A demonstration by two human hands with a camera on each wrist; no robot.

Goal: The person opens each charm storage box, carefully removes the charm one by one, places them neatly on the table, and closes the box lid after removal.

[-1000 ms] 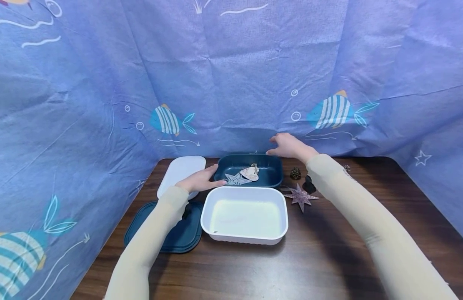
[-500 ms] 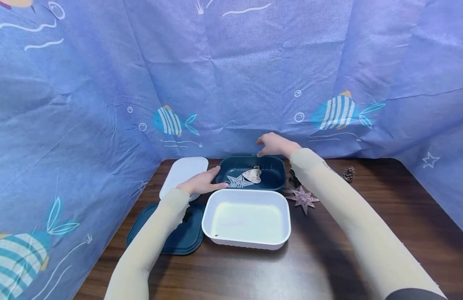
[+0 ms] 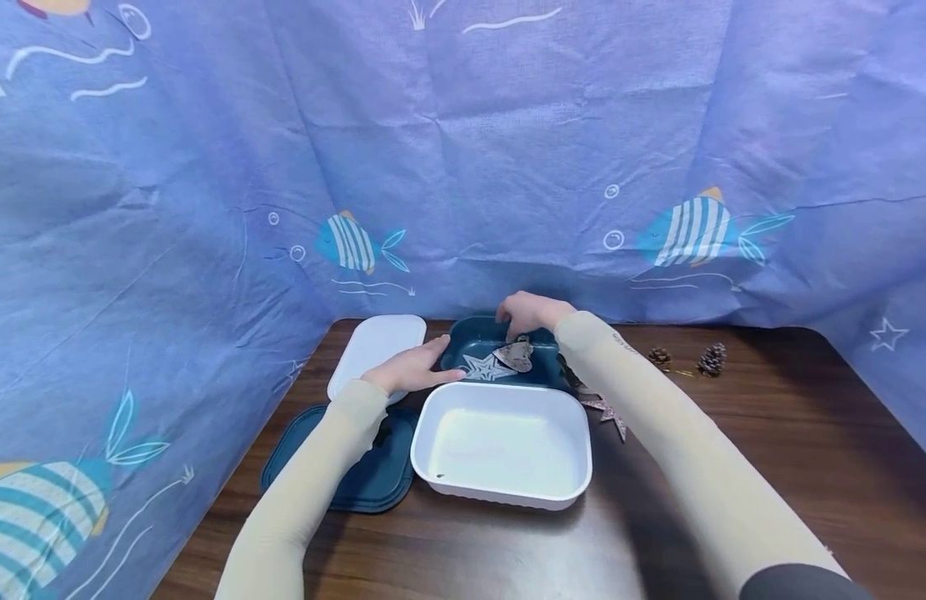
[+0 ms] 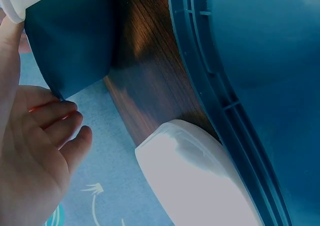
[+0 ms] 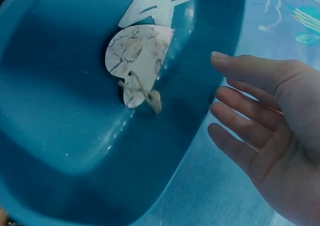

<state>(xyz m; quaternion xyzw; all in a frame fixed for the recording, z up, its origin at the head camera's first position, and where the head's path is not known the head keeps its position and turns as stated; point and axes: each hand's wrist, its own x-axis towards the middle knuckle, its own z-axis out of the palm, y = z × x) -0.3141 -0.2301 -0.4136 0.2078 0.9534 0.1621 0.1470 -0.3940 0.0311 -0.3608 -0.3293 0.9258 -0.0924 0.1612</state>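
Note:
My right hand (image 3: 533, 314) reaches over the far rim of a dark teal container (image 3: 553, 350), its fingers pointing down towards a heart ornament (image 3: 514, 356). In the right wrist view, the fingers are spread and apart from the heart ornament (image 5: 137, 56), which has a string loop and lies in the container next to a silvery star ornament (image 5: 160, 3). My left hand (image 3: 412, 369) lies at the container's left side. Its fingertips touch the teal wall (image 4: 70, 41) in the left wrist view, while the thumb reaches the meeting point with a white container (image 3: 508, 446).
A white lid (image 3: 376, 343) and a teal lid (image 3: 376, 475) lie on the left of the wooden table (image 3: 793, 433). Right of the containers are a pink glitter star (image 3: 603, 408), partly behind my sleeve, and two pine cones (image 3: 712, 359). A blue curtain (image 3: 508, 167) hangs behind.
My right hand has moved left and down, from beyond the container's right corner to above the heart ornament. The left hand keeps its place. The view has shifted slightly.

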